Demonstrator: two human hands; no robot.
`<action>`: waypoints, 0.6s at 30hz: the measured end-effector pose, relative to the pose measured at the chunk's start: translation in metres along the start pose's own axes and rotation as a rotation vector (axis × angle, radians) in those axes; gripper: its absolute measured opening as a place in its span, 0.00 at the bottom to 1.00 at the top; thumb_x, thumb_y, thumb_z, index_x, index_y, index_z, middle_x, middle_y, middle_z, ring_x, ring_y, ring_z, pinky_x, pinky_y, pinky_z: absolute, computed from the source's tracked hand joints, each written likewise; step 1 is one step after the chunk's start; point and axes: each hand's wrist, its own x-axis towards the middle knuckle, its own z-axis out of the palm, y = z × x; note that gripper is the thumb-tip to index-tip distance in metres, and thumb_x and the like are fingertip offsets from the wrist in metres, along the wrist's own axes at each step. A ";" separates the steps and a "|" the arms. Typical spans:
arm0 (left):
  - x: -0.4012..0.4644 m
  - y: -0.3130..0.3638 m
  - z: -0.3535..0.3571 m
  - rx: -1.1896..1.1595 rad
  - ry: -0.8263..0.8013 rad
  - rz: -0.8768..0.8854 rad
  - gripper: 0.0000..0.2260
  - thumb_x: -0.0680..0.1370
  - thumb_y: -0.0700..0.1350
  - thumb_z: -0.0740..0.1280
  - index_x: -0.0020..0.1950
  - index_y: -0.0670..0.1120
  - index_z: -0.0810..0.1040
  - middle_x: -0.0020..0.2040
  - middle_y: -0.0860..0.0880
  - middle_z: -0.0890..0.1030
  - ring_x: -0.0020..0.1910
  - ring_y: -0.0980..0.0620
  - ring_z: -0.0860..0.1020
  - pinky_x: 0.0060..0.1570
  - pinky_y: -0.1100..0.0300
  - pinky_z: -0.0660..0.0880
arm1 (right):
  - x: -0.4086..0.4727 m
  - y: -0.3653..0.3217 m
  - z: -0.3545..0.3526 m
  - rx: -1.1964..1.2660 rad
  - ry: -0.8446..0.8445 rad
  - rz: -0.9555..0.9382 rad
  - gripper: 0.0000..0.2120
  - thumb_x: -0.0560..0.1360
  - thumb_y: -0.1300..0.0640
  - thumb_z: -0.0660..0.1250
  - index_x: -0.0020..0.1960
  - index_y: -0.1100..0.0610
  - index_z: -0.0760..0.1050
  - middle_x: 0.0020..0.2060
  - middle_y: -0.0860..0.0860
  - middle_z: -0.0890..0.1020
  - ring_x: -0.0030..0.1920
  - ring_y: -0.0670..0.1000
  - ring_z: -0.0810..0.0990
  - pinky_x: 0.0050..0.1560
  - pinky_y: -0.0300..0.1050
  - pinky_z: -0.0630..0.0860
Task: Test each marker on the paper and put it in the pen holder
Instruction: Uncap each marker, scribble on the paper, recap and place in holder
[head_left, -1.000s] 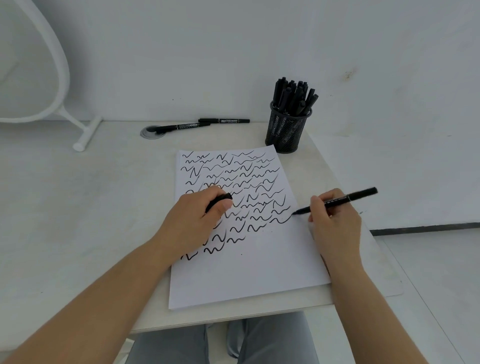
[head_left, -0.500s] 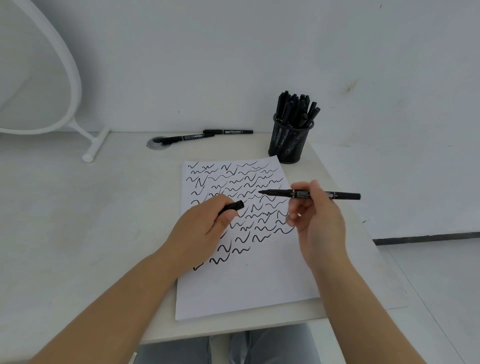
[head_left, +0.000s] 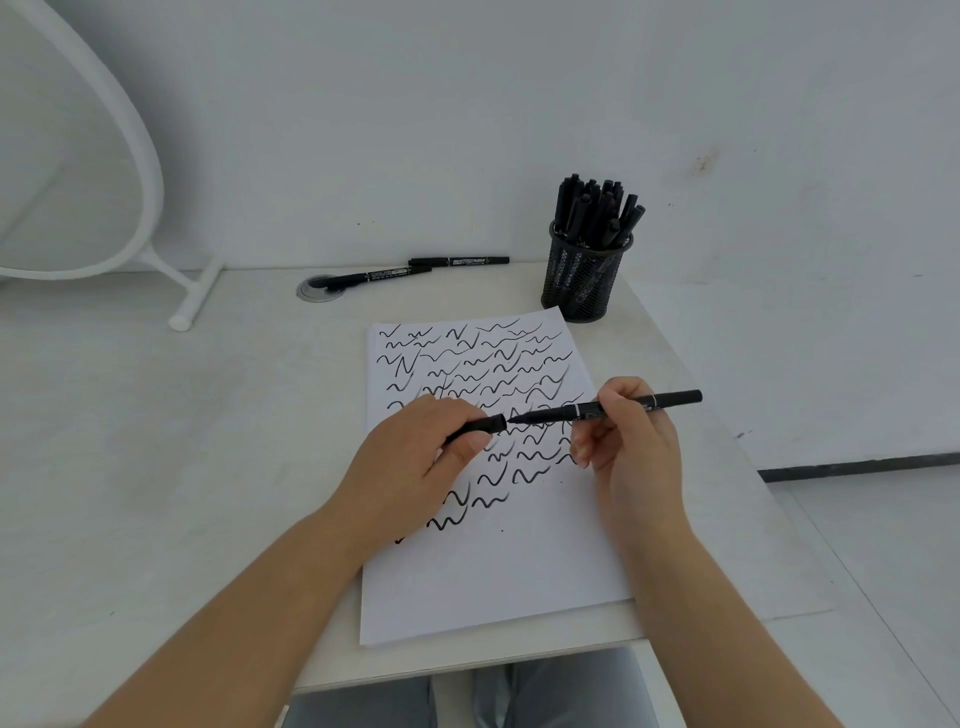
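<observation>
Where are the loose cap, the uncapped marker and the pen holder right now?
cap (head_left: 480, 427), head view, on its black barrel beyond the left hand's thumb.
marker (head_left: 561, 414), head view, on the shaft between tip and right hand.
pen holder (head_left: 584, 283), head view, on its mesh wall.

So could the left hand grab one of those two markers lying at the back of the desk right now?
Probably not yet: the left hand already holds a cap. The path over the paper to the two markers looks unobstructed, though they lie far back.
</observation>
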 end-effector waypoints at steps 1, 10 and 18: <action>0.000 0.000 0.000 0.001 0.004 0.004 0.14 0.77 0.54 0.54 0.52 0.51 0.76 0.39 0.62 0.73 0.42 0.59 0.70 0.40 0.70 0.65 | 0.000 0.000 0.000 -0.013 -0.010 -0.001 0.02 0.68 0.59 0.60 0.37 0.56 0.67 0.20 0.51 0.75 0.21 0.48 0.70 0.22 0.36 0.66; -0.001 0.003 0.001 0.023 0.000 0.003 0.14 0.77 0.54 0.55 0.51 0.51 0.76 0.38 0.58 0.73 0.41 0.57 0.70 0.40 0.65 0.67 | -0.006 0.000 0.004 -0.121 -0.120 -0.038 0.03 0.68 0.58 0.64 0.37 0.56 0.71 0.23 0.51 0.77 0.23 0.47 0.72 0.24 0.36 0.69; -0.001 0.005 0.000 0.028 0.006 -0.008 0.12 0.77 0.54 0.56 0.49 0.51 0.76 0.35 0.59 0.72 0.42 0.60 0.70 0.39 0.71 0.64 | -0.009 0.000 0.007 -0.195 -0.256 -0.030 0.04 0.71 0.61 0.66 0.37 0.55 0.74 0.26 0.50 0.79 0.26 0.47 0.74 0.27 0.37 0.71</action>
